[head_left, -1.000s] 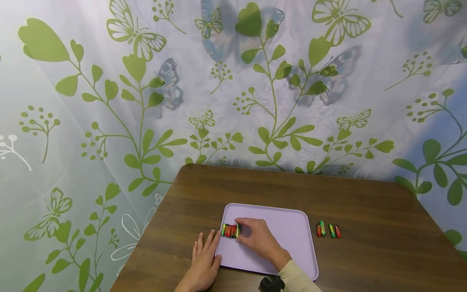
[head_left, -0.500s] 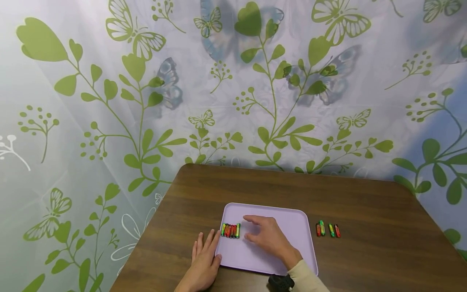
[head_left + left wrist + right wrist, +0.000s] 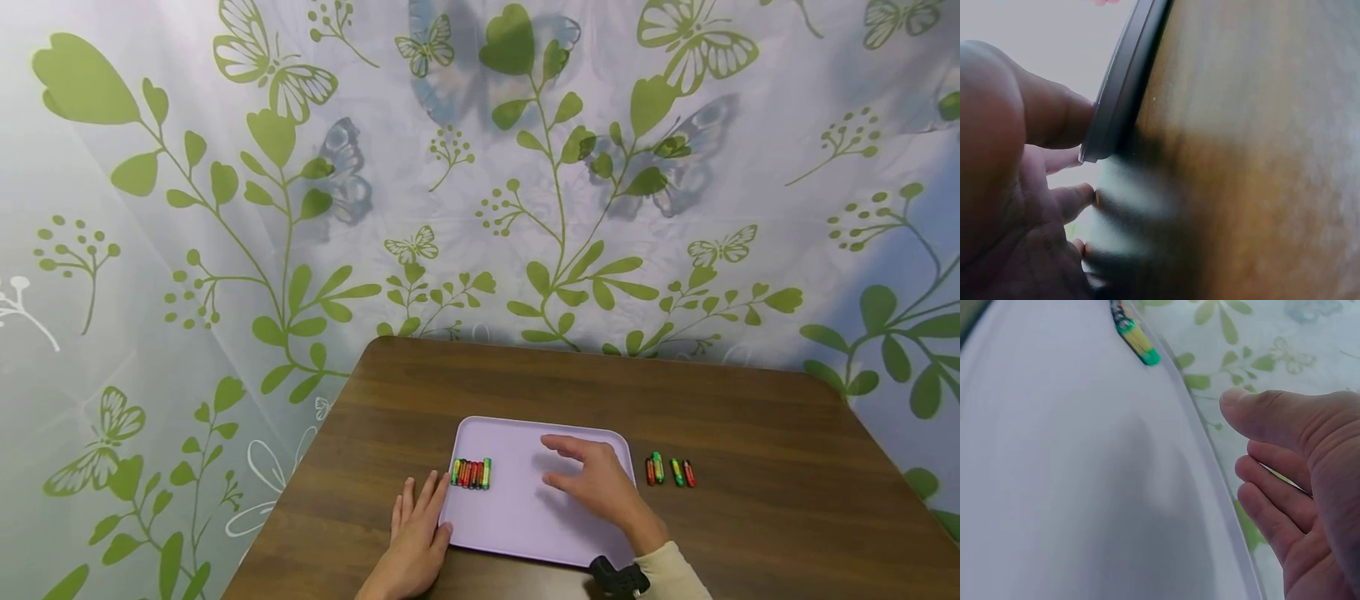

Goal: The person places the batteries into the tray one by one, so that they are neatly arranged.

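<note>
A row of several small batteries [image 3: 472, 474], red-black and green-yellow, lies side by side near the left edge of a lilac tray [image 3: 525, 529]. My left hand [image 3: 414, 537] rests at the tray's left edge, thumb and fingers extended; the left wrist view shows the thumb [image 3: 1060, 115] touching the rim. Over the tray's right half hovers my right hand [image 3: 596, 483], its thumb and fingers apart with nothing between them. In the right wrist view a green-yellow battery [image 3: 1138, 342] marks the end of the row. Right of the tray, more batteries [image 3: 677, 472] lie on the table.
The brown wooden table [image 3: 780, 467] carries the tray. A curtain [image 3: 480, 192] with green leaf and butterfly prints hangs behind and left of the table. A black device [image 3: 618, 577] is strapped to my right wrist.
My right hand has left the row of batteries and moved right across the tray, its fingers spreading wider. The left hand stays at the tray's edge.
</note>
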Tool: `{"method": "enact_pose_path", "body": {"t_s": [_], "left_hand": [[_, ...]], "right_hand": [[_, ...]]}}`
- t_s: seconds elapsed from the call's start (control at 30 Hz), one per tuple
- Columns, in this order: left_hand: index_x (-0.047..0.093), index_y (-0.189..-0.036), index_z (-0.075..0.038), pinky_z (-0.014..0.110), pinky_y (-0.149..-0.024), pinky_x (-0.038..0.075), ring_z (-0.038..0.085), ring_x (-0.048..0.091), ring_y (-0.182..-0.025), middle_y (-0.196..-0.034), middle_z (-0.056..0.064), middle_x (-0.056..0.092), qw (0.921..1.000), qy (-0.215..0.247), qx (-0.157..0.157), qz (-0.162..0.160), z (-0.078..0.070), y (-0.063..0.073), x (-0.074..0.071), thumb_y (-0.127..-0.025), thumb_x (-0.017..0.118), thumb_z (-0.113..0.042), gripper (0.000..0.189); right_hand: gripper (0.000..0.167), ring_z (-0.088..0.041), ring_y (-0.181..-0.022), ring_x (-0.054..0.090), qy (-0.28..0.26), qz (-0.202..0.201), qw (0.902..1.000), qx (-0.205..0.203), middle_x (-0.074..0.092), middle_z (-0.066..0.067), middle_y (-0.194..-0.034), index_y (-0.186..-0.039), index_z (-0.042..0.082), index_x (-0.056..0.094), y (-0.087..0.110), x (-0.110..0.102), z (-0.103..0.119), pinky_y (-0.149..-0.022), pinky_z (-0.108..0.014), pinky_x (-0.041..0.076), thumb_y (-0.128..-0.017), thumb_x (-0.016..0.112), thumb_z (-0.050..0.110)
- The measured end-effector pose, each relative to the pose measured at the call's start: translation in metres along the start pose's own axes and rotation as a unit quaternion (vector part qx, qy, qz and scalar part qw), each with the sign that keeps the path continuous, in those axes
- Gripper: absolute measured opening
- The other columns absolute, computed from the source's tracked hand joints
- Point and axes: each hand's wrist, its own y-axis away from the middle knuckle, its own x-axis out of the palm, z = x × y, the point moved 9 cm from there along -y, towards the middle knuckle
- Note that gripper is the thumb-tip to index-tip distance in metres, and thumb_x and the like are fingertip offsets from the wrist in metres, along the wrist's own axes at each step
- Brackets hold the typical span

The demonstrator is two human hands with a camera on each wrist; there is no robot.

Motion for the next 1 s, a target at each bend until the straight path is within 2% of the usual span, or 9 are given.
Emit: {"method": "enact_pose_path", "body": {"t_s": [0.27,0.5,0.6,0.83,1.0], "left_hand": [[0.038,-0.169,-0.005,0.081,-0.125,-0.003,0.066,0.000,-0.163,-0.176,0.031,0.028,1.0000,-0.002,0.004,0.001,0.003,-0.005,-0.004,-0.106,0.062,-0.007,0.068],[0.038,-0.169,-0.005,0.082,-0.125,-0.003,0.066,-0.001,-0.163,-0.176,0.031,0.028,1.0000,0.002,0.005,0.005,0.007,-0.010,-0.006,-0.106,0.062,-0.007,0.068],[0.038,-0.169,-0.005,0.082,-0.125,-0.004,0.066,-0.001,-0.163,-0.176,0.031,0.028,1.0000,0.003,0.007,0.005,0.008,-0.013,-0.008,-0.106,0.062,-0.007,0.068],[0.038,-0.169,-0.005,0.082,-0.125,-0.003,0.066,0.000,-0.163,-0.176,0.031,0.028,0.9999,0.000,0.010,0.008,0.012,-0.019,-0.011,-0.106,0.062,-0.008,0.068],[0.038,-0.170,-0.005,0.082,-0.125,-0.003,0.066,0.000,-0.163,-0.177,0.031,0.028,0.9999,0.002,0.009,0.011,0.012,-0.019,-0.012,-0.106,0.062,-0.008,0.068]], "right_hand": [[0.056,-0.030,-0.116,0.079,0.020,-0.020,0.9995,0.011,0.081,0.001,-0.130,-0.135,0.011,0.078,0.007,-0.028,-0.016,-0.101,-0.048,0.063,-0.083,0.097,0.022],[0.056,-0.031,-0.113,0.081,0.053,-0.041,0.9977,0.014,0.082,-0.001,-0.129,-0.133,0.011,0.079,0.019,-0.054,-0.026,-0.098,-0.041,0.065,-0.081,0.098,0.018],[0.057,-0.030,-0.113,0.081,0.067,-0.046,0.9964,0.026,0.082,-0.002,-0.129,-0.133,0.011,0.080,0.024,-0.065,-0.031,-0.098,-0.041,0.065,-0.081,0.099,0.019],[0.058,-0.029,-0.115,0.079,0.107,-0.036,0.9907,0.076,0.082,-0.004,-0.128,-0.136,0.014,0.078,0.037,-0.091,-0.048,-0.096,-0.050,0.065,-0.083,0.098,0.028],[0.057,-0.028,-0.107,0.078,0.132,-0.031,0.9863,0.093,0.083,-0.006,-0.125,-0.135,0.016,0.079,0.050,-0.112,-0.059,-0.088,-0.041,0.066,-0.083,0.098,0.031]]}}
